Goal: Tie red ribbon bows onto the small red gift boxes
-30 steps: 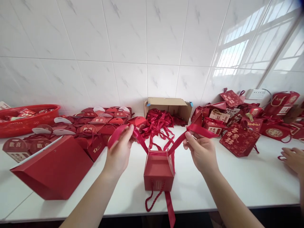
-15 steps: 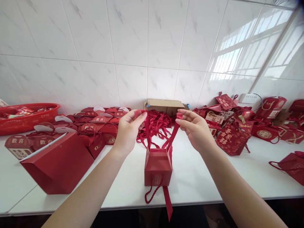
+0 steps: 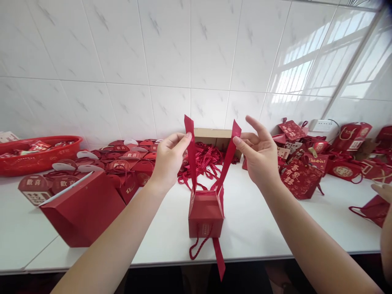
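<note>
A small red gift box (image 3: 206,216) stands upright near the table's front edge, a twisted cord handle hanging from its front. Two ends of red ribbon (image 3: 226,163) rise from its top, spread in a V. My left hand (image 3: 171,157) pinches the left end, whose tip sticks up above the fingers. Between thumb and fingers my right hand (image 3: 260,153) holds the right end, its index finger raised. A further ribbon strip hangs below the box over the table edge.
Behind the box lie a heap of red ribbons (image 3: 208,155) and a cardboard box (image 3: 212,133). Red boxes (image 3: 82,208) crowd the left, with a red basin (image 3: 39,163). Red bags (image 3: 301,179) stand right. Another person's hand (image 3: 382,192) is at the right edge.
The ribbon ends now stand up above my fingers. My right index finger has lifted away from the ribbon. Another person's hand has come in at the right edge.
</note>
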A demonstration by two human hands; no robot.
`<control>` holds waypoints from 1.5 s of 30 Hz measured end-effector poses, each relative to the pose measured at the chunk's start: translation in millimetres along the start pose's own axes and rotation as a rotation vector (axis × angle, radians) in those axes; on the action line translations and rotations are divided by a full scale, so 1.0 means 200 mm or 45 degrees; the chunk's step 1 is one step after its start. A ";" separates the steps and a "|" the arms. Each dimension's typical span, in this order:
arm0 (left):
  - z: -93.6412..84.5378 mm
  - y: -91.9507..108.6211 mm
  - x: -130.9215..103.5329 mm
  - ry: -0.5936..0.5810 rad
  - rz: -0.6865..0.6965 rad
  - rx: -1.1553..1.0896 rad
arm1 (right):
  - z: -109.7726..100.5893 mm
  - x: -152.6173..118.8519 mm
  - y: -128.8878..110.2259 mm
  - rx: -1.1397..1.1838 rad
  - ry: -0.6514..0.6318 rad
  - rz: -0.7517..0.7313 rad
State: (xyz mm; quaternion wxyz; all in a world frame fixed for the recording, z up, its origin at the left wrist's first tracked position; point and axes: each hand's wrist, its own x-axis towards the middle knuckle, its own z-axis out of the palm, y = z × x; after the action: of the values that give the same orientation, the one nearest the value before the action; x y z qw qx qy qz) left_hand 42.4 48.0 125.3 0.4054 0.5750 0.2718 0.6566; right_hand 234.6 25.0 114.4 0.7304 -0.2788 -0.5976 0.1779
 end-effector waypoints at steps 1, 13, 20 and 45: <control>0.00 0.00 0.00 0.002 0.013 0.000 | 0.00 0.00 0.00 -0.007 0.004 -0.003; 0.02 -0.02 0.00 -0.035 0.048 -0.016 | -0.01 0.02 -0.01 0.033 0.019 -0.008; 0.03 -0.01 -0.01 -0.039 0.043 -0.005 | -0.02 0.01 -0.02 -0.051 0.036 -0.010; 0.04 0.02 -0.04 -0.491 -0.089 0.081 | 0.03 -0.04 -0.02 -0.008 -0.499 -0.076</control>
State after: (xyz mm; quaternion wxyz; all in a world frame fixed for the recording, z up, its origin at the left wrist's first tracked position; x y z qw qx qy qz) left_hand 50.4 38.4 126.0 0.4539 0.6930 0.2295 0.5109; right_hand 225.9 17.6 111.7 0.6043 -0.2233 -0.7368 0.2049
